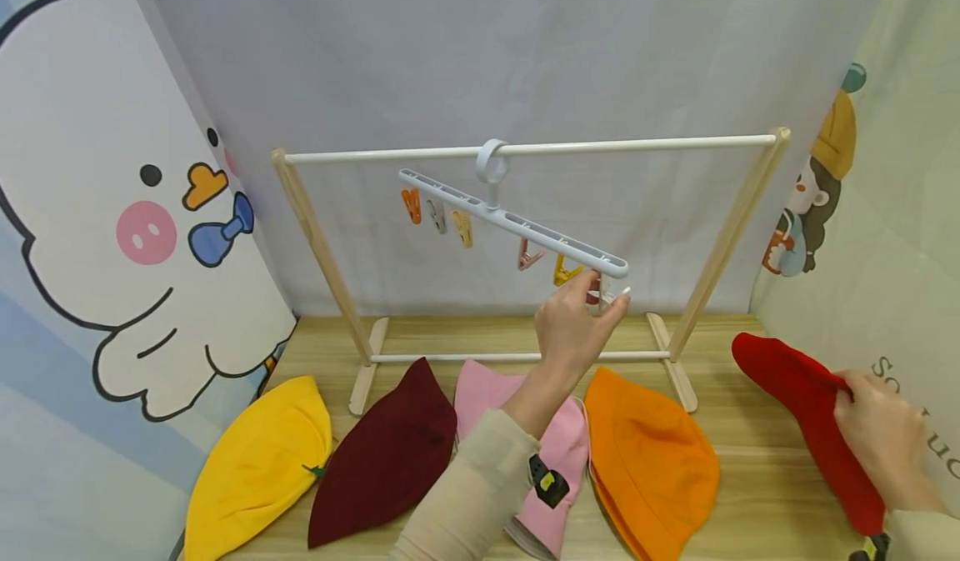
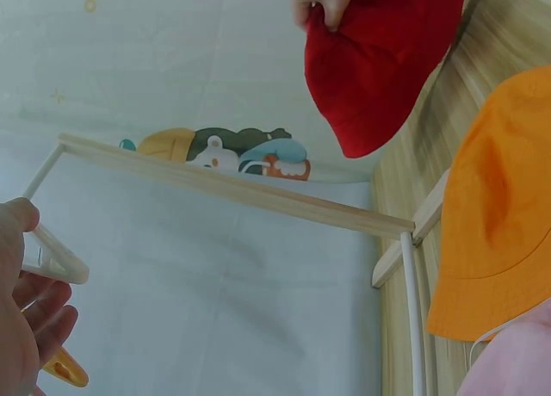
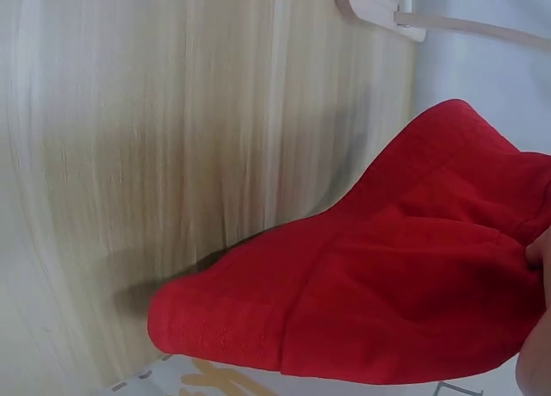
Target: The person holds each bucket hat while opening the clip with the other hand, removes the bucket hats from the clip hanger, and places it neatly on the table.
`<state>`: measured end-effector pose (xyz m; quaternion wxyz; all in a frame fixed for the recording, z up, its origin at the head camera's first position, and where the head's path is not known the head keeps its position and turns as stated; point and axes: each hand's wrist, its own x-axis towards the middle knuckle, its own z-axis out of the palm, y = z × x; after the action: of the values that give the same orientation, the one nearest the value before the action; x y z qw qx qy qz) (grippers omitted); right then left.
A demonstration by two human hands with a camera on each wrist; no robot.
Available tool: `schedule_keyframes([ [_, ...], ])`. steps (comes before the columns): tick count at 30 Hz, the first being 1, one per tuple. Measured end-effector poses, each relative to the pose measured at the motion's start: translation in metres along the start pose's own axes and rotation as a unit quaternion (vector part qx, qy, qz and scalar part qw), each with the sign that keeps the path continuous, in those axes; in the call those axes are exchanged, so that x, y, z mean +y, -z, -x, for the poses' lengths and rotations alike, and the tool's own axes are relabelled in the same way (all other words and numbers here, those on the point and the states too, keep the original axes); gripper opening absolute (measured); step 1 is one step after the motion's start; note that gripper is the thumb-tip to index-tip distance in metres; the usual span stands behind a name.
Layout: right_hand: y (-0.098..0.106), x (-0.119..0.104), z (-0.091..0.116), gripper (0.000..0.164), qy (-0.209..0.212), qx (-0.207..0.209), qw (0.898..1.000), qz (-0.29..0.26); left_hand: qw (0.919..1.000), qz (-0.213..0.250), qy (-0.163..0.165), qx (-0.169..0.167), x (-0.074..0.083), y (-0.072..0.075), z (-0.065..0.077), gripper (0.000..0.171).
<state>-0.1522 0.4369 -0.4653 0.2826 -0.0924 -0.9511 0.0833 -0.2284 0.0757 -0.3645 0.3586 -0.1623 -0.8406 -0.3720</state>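
My left hand (image 1: pixel 573 323) pinches a pale clothes peg (image 1: pixel 604 291) beneath the near right end of a light-blue clip hanger (image 1: pixel 517 223). The hanger hooks by its ring over the white top rail of a wooden rack. Several other pegs hang from it, including an orange peg (image 1: pixel 411 205) and a yellow peg (image 1: pixel 566 271). In the left wrist view, the fingers curl beside the hanger's white end (image 2: pixel 60 260). On the right, my right hand (image 1: pixel 881 428) grips a red bucket hat (image 1: pixel 806 407) by its fabric, holding it above the table; the hat fills much of the right wrist view.
A yellow hat (image 1: pixel 258 465), a maroon hat (image 1: pixel 386 461), a pink hat (image 1: pixel 558 453) and an orange hat (image 1: pixel 652 461) lie in a row on the wooden table (image 1: pixel 757 461). The rack's wooden post (image 1: pixel 723 244) stands right of the hanger. Printed curtains enclose the space.
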Motion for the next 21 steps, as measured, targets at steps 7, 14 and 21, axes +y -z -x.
schedule_keyframes([
  [7,-0.006,-0.002,0.002,0.016,0.006,0.016,1.0,-0.007,1.0,0.004,-0.002,0.0,0.0,-0.001,0.0,0.026],
  [14,-0.015,-0.009,0.006,0.015,0.041,0.035,0.998,-0.02,1.0,0.005,0.0,-0.001,0.0,0.0,0.0,0.027],
  [21,-0.031,-0.017,0.011,0.015,0.077,0.09,0.992,-0.041,1.0,0.001,0.0,-0.001,0.002,0.0,0.0,0.027],
])
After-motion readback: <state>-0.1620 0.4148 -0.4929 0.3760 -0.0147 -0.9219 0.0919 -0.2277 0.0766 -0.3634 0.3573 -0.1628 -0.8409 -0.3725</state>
